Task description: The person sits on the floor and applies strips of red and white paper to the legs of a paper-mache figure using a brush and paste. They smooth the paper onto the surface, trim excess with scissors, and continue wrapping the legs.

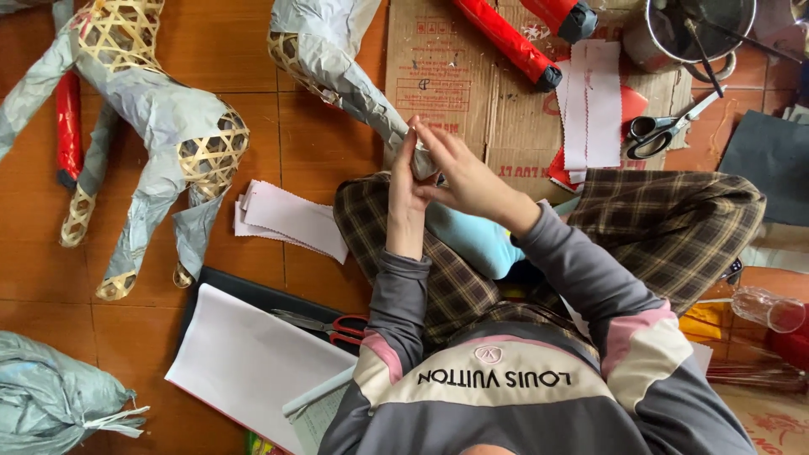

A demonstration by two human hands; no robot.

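A bamboo-lattice piece wrapped in grey paper (333,63) slopes down from the top centre to my lap. My left hand (403,192) and my right hand (465,174) meet at its narrow lower tip (424,162). Both sets of fingers pinch and press the paper around that tip. I sit cross-legged in checked trousers (674,223), with the hands above my left knee. A stack of white paper strips with zigzag edges (291,217) lies on the floor just left of my left hand.
A paper-covered bamboo animal frame (156,118) lies at the left beside a red stick (67,126). Cardboard (459,84) carries red rolls (506,38), more strips (592,101), black scissors (666,131) and a metal pot (699,29). Red-handled scissors (341,327) lie by a white sheet (249,362).
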